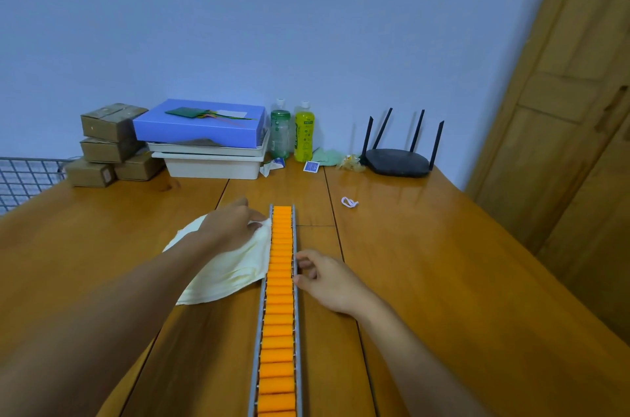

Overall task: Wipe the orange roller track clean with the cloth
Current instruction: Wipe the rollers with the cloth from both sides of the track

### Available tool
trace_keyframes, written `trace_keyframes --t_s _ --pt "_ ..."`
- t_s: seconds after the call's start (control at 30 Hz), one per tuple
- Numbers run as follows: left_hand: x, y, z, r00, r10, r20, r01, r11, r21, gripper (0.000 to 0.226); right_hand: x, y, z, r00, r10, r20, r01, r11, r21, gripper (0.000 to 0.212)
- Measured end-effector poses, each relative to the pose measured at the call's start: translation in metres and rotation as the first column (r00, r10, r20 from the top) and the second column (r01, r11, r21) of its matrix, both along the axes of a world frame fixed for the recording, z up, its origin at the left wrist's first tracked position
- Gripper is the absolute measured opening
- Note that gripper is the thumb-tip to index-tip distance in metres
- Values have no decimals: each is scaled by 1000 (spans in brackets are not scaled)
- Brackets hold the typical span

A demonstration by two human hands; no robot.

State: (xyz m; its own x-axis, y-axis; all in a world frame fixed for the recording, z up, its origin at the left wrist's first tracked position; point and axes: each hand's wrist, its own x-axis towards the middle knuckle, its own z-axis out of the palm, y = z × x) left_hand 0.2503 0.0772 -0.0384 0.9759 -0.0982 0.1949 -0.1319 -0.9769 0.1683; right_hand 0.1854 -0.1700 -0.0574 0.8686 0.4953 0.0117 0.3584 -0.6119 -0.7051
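Observation:
The orange roller track (279, 307) runs lengthwise down the middle of the wooden table (443, 263), its rollers held in a grey metal frame. A pale yellow cloth (231, 271) lies flat on the table against the track's left side. My left hand (235, 224) rests on the cloth's far end, fingers pinching its edge next to the track's far end. My right hand (327, 278) sits on the table at the track's right rail, thumb and fingers touching the grey frame midway along.
At the back stand brown cardboard boxes (109, 144), a blue box on white trays (208, 144), two bottles (293, 135), small packets and a black router (399, 157). A white loop (349, 202) lies right of the track. A wire rack (24, 178) is at left.

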Motion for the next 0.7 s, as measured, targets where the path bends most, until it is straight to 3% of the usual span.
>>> trace_keyframes --t_s 0.5,0.7 --pt "-63 -8 -3 998 -66 10 66 998 11 35 -28 16 -8 968 -220 121 229 971 -70 28" --pt "-88 -15 -3 998 -54 6 54 998 8 36 -45 14 -6 970 -224 91 231 970 -77 20"
